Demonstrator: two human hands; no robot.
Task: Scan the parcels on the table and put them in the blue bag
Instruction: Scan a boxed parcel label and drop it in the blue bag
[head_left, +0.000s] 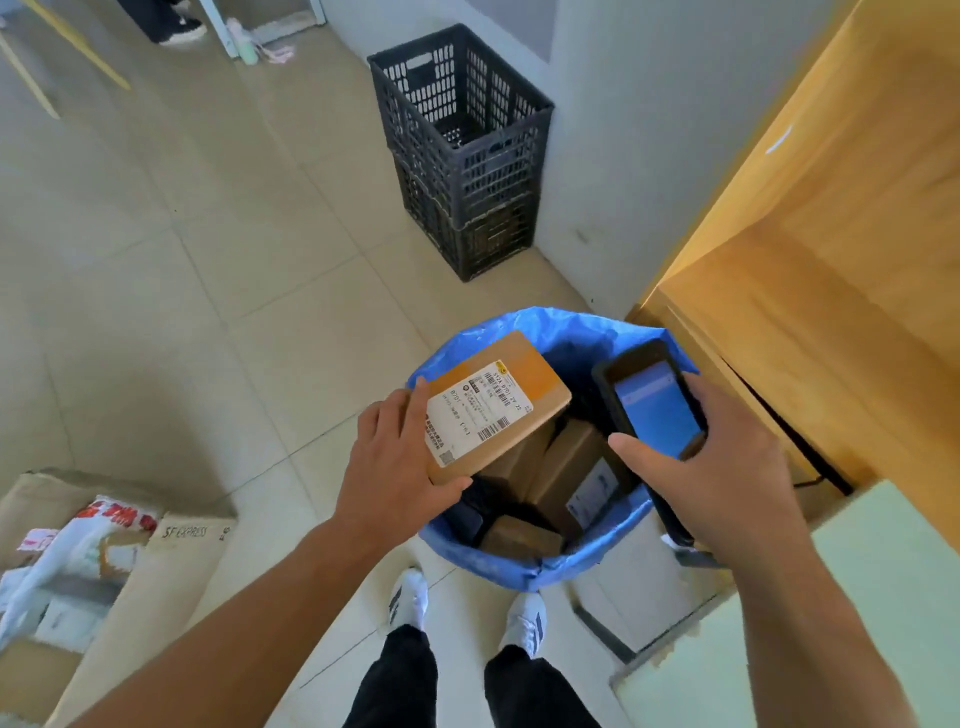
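My left hand (395, 457) grips a brown cardboard parcel (524, 384) by its near edge, its white shipping label facing up, and holds it over the open mouth of the blue bag (540, 327). Several brown parcels (563, 467) lie inside the bag. My right hand (722, 467) holds a black handheld scanner (654, 400) with a lit blue screen above the bag's right rim.
A black plastic crate (462, 150) stands against the wall behind the bag. A wooden cabinet (831, 249) is at right, with a pale green table edge (857, 597) below it. Cardboard boxes and white packaging (93, 551) lie on the tiled floor at left. My feet stand just before the bag.
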